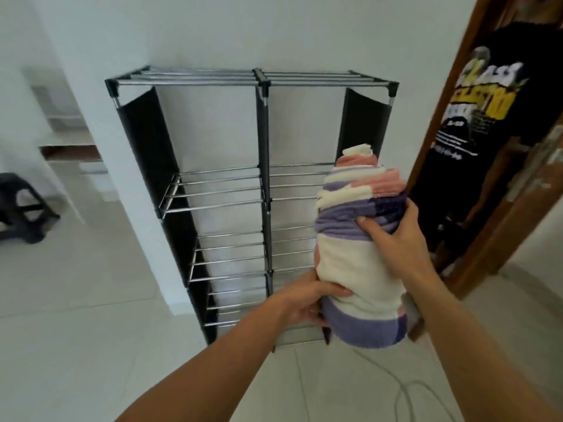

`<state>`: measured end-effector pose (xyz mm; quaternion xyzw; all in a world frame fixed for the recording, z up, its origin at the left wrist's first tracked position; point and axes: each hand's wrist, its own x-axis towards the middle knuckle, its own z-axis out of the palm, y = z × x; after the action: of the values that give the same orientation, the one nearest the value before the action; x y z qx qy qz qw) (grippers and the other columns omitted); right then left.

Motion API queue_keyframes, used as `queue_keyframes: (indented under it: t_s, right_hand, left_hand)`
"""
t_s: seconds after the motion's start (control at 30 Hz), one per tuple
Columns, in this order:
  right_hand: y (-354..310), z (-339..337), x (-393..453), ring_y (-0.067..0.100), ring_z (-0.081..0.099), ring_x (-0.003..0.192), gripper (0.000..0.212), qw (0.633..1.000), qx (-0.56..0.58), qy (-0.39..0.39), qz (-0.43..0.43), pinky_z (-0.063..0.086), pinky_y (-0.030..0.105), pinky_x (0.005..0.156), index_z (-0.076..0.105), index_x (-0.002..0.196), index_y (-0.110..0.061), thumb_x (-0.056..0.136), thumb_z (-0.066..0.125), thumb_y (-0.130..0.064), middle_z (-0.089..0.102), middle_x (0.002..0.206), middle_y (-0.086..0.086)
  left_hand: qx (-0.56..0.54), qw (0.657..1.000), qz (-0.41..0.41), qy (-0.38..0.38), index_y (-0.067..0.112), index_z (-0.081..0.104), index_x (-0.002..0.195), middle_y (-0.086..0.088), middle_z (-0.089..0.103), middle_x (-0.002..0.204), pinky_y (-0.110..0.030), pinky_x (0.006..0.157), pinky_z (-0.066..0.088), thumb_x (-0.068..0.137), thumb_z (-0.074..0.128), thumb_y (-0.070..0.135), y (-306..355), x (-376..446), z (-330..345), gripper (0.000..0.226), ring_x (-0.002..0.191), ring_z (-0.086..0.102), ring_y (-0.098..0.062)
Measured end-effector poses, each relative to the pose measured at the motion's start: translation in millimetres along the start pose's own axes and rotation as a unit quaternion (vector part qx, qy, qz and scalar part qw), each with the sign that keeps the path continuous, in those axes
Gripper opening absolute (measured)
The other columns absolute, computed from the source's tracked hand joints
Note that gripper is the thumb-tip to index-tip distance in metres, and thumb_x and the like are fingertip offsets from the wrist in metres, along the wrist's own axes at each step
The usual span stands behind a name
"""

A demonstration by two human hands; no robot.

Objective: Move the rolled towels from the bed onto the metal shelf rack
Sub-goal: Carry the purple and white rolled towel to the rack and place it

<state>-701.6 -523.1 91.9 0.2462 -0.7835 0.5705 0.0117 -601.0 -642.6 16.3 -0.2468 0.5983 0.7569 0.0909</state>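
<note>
White walls (213, 32), pale tiled floor (76, 300), dark stool (21, 205) at left, wooden doorframe (441, 95) with black T-shirt (487, 117) at right.

Striped rolled towel (359, 254) upright before empty metal rack (231, 184).

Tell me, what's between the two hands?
The rolled striped towel. In the head view the left hand cups its lower end and the right hand grips its middle, in front of the metal shelf rack.
</note>
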Motion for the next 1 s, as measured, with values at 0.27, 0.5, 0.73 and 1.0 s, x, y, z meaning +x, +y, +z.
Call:
queue_keyframes:
  t_s: [0.27,0.5,0.73,1.0]
  right_hand:
    - [14.7,29.9,143.7,0.024,0.048,0.128,0.076,0.997,0.003,-0.072,-0.03,0.037,0.031,0.105,0.033,0.145,-0.019,0.083,0.066,-0.048,0.049,0.143,0.005]
    - [39.4,55.5,251.0,0.032,0.038,0.138,0.09,0.986,-0.085,-0.139,0.027,0.032,0.042,0.113,0.015,0.153,-0.019,0.084,0.059,-0.057,0.035,0.154,0.01]
    - [61.6,81.9,312.3,0.036,0.034,0.14,0.09,0.978,-0.147,-0.135,0.06,0.03,0.043,0.114,0.01,0.154,-0.019,0.086,0.053,-0.059,0.028,0.157,0.014]
    - [74.9,98.6,346.7,0.037,0.045,0.13,0.07,0.973,-0.185,-0.13,0.055,0.038,0.041,0.105,0.031,0.147,-0.016,0.089,0.056,-0.047,0.043,0.145,0.017]
  left_hand:
    - [-0.063,0.991,0.065,0.097,0.027,0.051,0.128,0.001,0.063,0.122,-0.031,0.066,0.052,0.083,0.07,0.025,72.3,66.3,-18.5,0.049,0.099,0.061,-0.024]
    - [-0.077,0.989,0.076,0.098,0.026,0.054,0.127,0.007,0.065,0.109,-0.046,0.09,0.053,0.084,0.069,0.027,124.8,150.4,-41.3,0.045,0.101,0.062,-0.023]
    - [-0.078,0.991,0.071,0.082,0.024,0.058,0.122,0.004,0.068,0.106,-0.044,0.09,0.053,0.086,0.067,0.027,161.4,210.4,-56.7,0.037,0.097,0.064,-0.02]
    - [-0.15,0.98,0.09,0.093,0.019,0.061,0.118,0.001,0.07,0.099,-0.031,0.058,0.058,0.089,0.065,0.018,177.7,242.4,-63.1,0.03,0.084,0.065,-0.015]
